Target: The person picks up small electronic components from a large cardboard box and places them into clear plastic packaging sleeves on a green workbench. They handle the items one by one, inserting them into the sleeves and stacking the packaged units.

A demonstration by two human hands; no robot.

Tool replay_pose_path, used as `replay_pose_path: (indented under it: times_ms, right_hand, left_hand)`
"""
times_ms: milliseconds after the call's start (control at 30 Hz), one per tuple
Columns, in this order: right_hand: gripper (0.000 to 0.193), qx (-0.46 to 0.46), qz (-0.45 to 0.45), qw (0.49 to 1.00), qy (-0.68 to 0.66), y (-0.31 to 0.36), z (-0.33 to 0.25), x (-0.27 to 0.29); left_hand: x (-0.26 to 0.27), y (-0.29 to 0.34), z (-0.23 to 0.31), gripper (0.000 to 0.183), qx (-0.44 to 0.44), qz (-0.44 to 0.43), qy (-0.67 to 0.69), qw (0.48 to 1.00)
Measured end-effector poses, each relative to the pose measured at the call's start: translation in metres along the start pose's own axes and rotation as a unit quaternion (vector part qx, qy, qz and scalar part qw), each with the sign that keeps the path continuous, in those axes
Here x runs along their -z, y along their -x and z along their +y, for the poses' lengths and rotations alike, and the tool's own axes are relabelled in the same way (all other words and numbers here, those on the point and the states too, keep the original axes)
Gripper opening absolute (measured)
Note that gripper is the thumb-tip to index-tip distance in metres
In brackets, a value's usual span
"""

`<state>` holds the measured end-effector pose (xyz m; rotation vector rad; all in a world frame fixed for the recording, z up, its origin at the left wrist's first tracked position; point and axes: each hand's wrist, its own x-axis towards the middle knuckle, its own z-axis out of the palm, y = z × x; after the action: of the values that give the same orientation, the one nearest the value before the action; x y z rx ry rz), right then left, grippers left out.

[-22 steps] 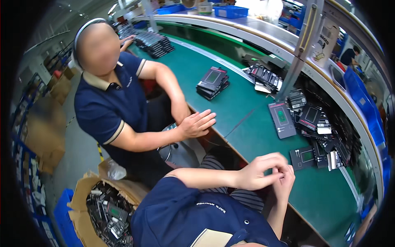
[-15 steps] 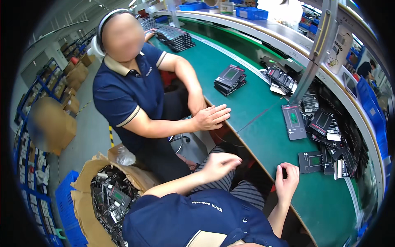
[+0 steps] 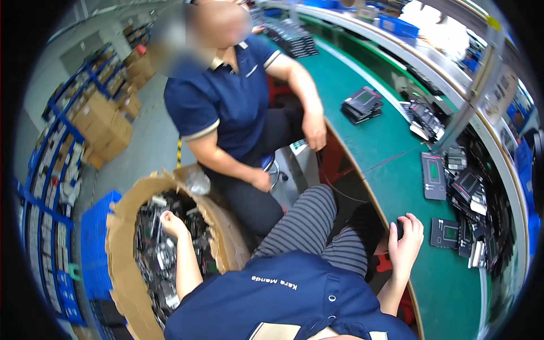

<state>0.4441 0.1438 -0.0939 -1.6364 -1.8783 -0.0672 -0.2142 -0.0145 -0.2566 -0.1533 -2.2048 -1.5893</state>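
Observation:
My left hand reaches over the torn-top cardboard carton, its fingers drawn together above the heap of black packaged items inside. Whatever may be between those fingertips is too small to make out. At the edge of the green worktable, my right hand rests open, thumb apart from the fingers, holding nothing. Nearest to it on the tabletop lies a flat black package with a green window. Another such package lies farther along, beside a jumbled pile of them.
To my left sits a co-worker, hands low off the tabletop. A short stack of black packages stands in front of them, larger stacks beyond. A metal post rises at the table's far side. A blue crate stands beside the carton.
My left hand has swung from above my lap leftward over the carton. My right hand has spread its fingers. The co-worker's hands have dropped from the table edge. The whole view has shifted.

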Motion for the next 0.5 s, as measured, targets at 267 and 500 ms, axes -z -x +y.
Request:
replay_pose_path:
  times_ms: [267,500]
  right_hand:
    - [0.031,0.109,-0.089,0.986,-0.085,-0.033,-0.031,-0.038]
    - [0.027,0.178,-0.097,0.978,-0.048,-0.071,-0.031,-0.080]
  left_hand:
    - [0.101,0.120,-0.065,0.084,0.120,-0.404,-0.447,0.789]
    - [0.150,0.135,-0.066,0.068,0.040,-0.293,-0.425,0.856]
